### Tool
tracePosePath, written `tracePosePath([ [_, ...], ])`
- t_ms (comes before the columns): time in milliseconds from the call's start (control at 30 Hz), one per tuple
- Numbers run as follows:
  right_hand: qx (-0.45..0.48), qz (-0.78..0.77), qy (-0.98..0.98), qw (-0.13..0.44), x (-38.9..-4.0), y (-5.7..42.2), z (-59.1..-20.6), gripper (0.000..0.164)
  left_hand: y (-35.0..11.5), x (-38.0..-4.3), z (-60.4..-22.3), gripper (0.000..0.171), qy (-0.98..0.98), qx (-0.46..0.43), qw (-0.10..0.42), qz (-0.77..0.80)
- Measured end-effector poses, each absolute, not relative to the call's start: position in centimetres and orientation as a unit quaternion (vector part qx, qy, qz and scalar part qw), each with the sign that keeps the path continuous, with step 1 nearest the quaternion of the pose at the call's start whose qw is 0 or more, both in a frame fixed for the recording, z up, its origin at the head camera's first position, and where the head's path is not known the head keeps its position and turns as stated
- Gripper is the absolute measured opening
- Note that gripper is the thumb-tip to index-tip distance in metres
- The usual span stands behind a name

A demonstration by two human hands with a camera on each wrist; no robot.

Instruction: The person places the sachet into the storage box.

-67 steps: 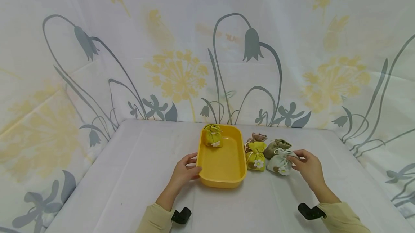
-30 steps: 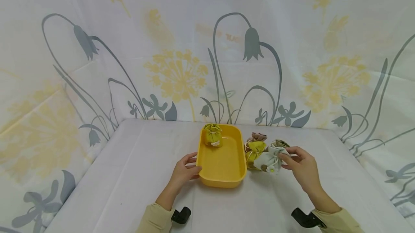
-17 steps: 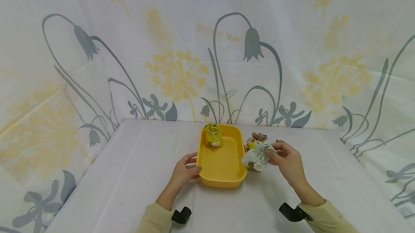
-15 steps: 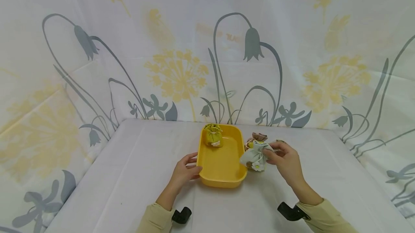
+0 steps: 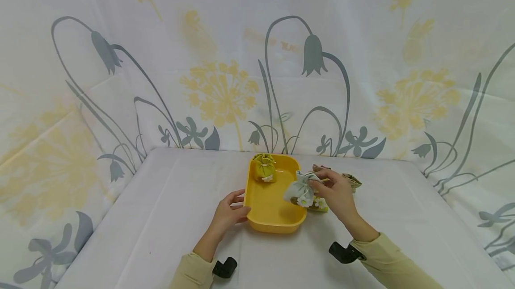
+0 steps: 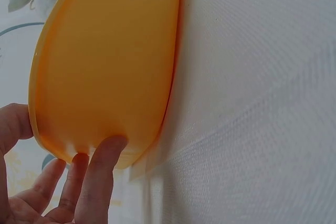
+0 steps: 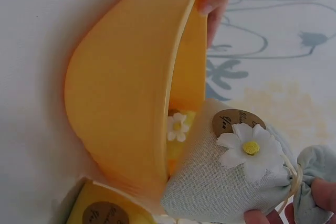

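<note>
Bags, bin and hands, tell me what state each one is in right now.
Bin, upright on the table.
Green bag, tied at the neck, inside the bin.
White bag, tied, held off the table at the bin's right rim.
Yellow bag, beside the bin, partly hidden.
Olive bag, partly hidden.
Brown bag, mostly hidden.
Left hand, grips the bin's left edge.
Right hand, pinches the white bag's neck.

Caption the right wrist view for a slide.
Right hand holds pale pouch by its neck at the rim of a yellow tray.
</note>
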State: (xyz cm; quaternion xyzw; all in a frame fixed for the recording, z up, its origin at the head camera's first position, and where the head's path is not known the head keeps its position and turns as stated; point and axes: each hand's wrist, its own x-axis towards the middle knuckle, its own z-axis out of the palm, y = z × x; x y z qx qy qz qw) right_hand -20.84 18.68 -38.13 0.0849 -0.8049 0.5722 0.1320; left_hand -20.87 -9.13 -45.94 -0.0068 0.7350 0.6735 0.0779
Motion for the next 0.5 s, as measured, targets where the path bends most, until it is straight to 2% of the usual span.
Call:
tracePosePath([
  [200,0.052,0.554,-0.825,0.100,-21.6,17.5,-37.7,0.019,-9.1,-20.9,-46.1,0.058,0.734,-0.008,0.076,0.675],
  [500,0.065,0.559,-0.823,0.080,-22.9,16.4,-37.8,0.017,-9.1,-20.7,-46.0,0.058,0.732,-0.001,0.072,0.677],
])
